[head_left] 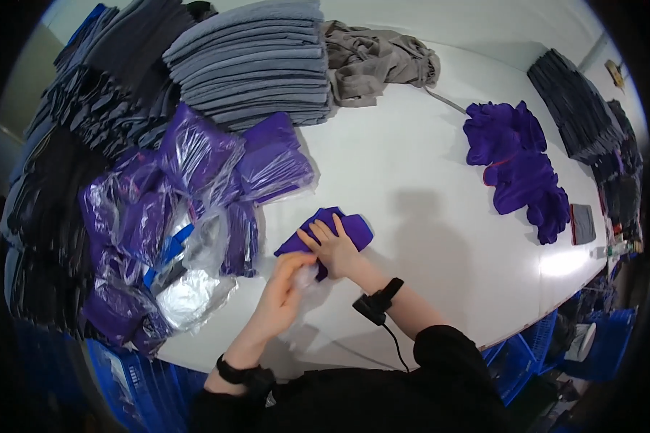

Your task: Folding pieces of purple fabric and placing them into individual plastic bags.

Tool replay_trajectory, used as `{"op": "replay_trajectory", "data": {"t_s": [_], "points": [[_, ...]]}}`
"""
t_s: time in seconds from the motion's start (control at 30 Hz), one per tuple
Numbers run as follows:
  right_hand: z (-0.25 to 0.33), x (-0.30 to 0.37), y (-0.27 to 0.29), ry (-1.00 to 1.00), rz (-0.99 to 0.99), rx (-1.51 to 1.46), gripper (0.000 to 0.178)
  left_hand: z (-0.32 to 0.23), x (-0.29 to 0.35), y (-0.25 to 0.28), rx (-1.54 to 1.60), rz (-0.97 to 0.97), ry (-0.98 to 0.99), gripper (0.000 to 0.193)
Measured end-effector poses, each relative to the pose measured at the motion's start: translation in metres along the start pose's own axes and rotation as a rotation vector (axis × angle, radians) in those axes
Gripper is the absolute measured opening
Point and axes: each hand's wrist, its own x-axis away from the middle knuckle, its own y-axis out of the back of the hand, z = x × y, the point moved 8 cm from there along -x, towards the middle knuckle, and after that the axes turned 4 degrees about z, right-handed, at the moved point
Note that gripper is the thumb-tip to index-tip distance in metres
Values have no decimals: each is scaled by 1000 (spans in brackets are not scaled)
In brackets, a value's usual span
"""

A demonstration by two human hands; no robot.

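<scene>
A folded purple cloth (355, 229) lies on the white table (426, 281) in front of me. My right hand (334, 251) rests on it with fingers spread and stretched out, pressing it flat. Just left of it, my left hand (283, 290) has its fingers curled together at the cloth's near edge. A crumpled piece of clear plastic, apparently a bag (308, 278), is pinched in those fingers. The left hand partly hides the near corner of the cloth.
Purple cloths in clear plastic bags (271, 155) are heaped at left beside clear packaging (195, 296). Behind stand grey folded towels (256, 68) and a crumpled grey-brown cloth (379, 61). Loose purple cloths (516, 166) lie at right, near a dark stack (578, 108). Blue crates (141, 386) stand below.
</scene>
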Motion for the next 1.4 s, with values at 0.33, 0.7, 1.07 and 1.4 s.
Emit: {"op": "replay_trajectory", "data": {"t_s": [0.33,0.7,1.07,1.4], "points": [[-92,129,-58,-584,-404,-2085,46,-14,15,49,-710,-584,-131,27],[-17,135,-21,-471,-433,-2200,51,77,13,-76,838,-127,392,36],[-38,113,-54,-585,-563,-2242,30,108,22,-14,-72,-682,49,38],[-17,100,-6,-255,-466,-1721,43,153,10,-68,-492,21,74,11]]}}
